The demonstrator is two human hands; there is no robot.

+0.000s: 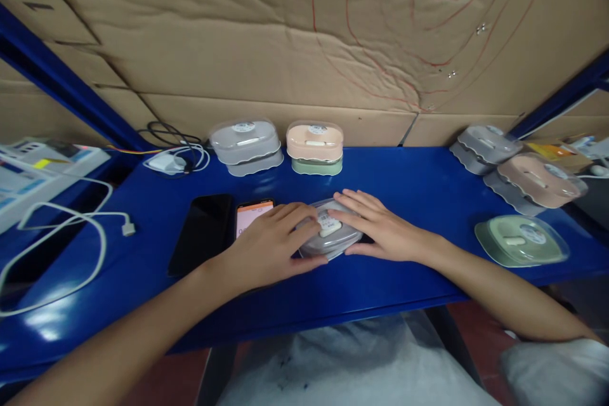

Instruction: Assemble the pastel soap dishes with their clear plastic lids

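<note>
Right at the middle of the blue table (pixel 404 285), near its front edge, a grey box (pixel 339 245) with a clear lid is being framed from both sides by two bare hands. Its left side is covered by the left hand (pixel 278 241), fingers bent over the lid, thumb stretched well apart along the near edge. The right side is taken by the right hand (pixel 385 225), its fingers fanned slightly across the lid, the thumb parted from them; how firmly the box is pressed cannot be told. Between the hands, a pale sticker and a white tab are left showing on the lid. Just beyond the left hand, a lit phone (pixel 248 214) is partly hidden, with a dark phone (pixel 202 231) laid beside it. At the back, a grey stack (pixel 246 144) is seen next to a peach box (pixel 314 139) set on a green one (pixel 318 167). Over on the right, another green box (pixel 521 242) is placed nearest the front, below a second peach box (pixel 540 179).
</note>
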